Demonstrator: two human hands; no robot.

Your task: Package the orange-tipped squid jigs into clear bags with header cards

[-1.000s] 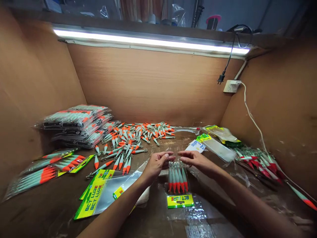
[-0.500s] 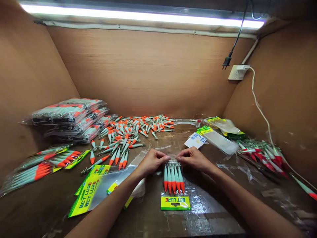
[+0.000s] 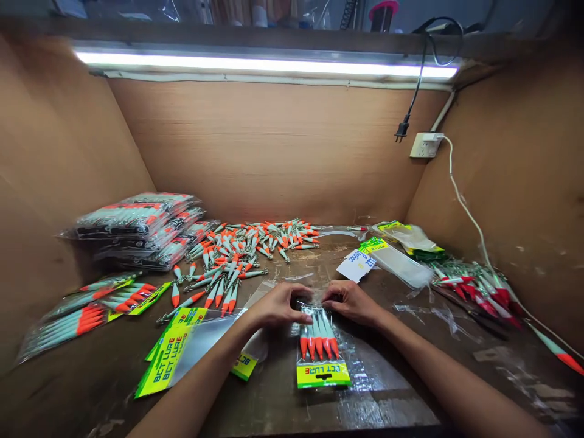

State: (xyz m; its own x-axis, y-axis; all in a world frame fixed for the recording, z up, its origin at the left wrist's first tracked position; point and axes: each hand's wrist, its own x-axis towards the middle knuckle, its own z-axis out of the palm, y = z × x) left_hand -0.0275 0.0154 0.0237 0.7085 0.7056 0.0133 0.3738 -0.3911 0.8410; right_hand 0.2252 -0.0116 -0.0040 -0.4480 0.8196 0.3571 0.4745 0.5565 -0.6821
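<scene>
A clear bag of squid lures (image 3: 319, 340) lies flat in front of me, its yellow-green BCT LURE header towards me. Several pale lures with orange tips lie side by side in it. My left hand (image 3: 283, 306) is at the bag's far left corner, thumb and fingers apart, the thumb over the plastic. At the far right corner my right hand (image 3: 350, 303) has its fingers curled in a pinch on the bag's end; the fingertips are partly hidden. Beside my left forearm lie flat header bags (image 3: 171, 347).
Behind my hands spreads a heap of loose lures (image 3: 246, 243). Packed bundles (image 3: 137, 228) are stacked back left, with filled bags (image 3: 75, 325) before them. On the right are a white card (image 3: 353, 266), clear bags (image 3: 399, 264) and red-tipped lures (image 3: 483, 289). A plug (image 3: 401, 129) hangs above.
My left hand has loosened its pinch, its thumb and fingers now spread at the bag's corner. My right fingers have curled in more. The camera view has tilted up, showing a shelf.
</scene>
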